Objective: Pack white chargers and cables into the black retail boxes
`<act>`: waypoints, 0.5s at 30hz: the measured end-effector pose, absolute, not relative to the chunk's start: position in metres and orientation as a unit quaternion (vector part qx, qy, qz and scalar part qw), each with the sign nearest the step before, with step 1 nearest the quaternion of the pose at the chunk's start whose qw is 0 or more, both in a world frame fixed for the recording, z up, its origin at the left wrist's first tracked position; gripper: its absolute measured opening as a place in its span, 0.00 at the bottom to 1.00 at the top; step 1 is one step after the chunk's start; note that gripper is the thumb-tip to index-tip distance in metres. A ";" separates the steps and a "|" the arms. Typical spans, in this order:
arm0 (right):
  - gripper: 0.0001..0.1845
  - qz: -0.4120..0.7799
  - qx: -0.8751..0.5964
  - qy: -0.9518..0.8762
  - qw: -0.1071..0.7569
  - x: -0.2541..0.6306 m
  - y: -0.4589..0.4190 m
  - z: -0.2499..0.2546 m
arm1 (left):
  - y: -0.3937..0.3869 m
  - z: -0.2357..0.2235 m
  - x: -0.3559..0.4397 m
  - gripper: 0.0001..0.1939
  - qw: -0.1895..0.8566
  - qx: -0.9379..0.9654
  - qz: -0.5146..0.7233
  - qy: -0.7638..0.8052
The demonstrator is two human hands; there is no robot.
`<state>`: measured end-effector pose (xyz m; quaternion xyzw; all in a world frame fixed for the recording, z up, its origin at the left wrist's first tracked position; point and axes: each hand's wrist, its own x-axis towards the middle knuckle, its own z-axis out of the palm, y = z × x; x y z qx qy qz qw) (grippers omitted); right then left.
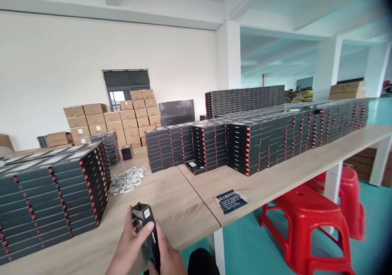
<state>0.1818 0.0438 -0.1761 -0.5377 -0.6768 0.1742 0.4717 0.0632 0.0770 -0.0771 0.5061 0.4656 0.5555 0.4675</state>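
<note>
We grip a small black box (pixel 146 230) upright between our left hand (pixel 130 246) and right hand (pixel 168 258) at the table's (pixel 183 209) near edge, apparently working its open end flap.

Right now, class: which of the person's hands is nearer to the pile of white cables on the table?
Left. The left hand grips the black box on the side facing the white cables; the right hand sits farther away.
</note>
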 end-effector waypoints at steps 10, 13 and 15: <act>0.29 0.418 -0.394 -0.572 0.585 0.244 0.083 -0.092 | 0.123 -0.054 0.078 0.46 0.157 0.782 0.459 0.390; 0.25 0.438 -0.367 -0.613 0.546 0.247 0.099 -0.069 | 0.132 -0.070 0.075 0.49 0.069 0.843 0.376 0.378; 0.26 0.431 -0.366 -0.643 0.516 0.243 0.109 -0.066 | 0.135 -0.078 0.072 0.51 0.036 0.861 0.341 0.377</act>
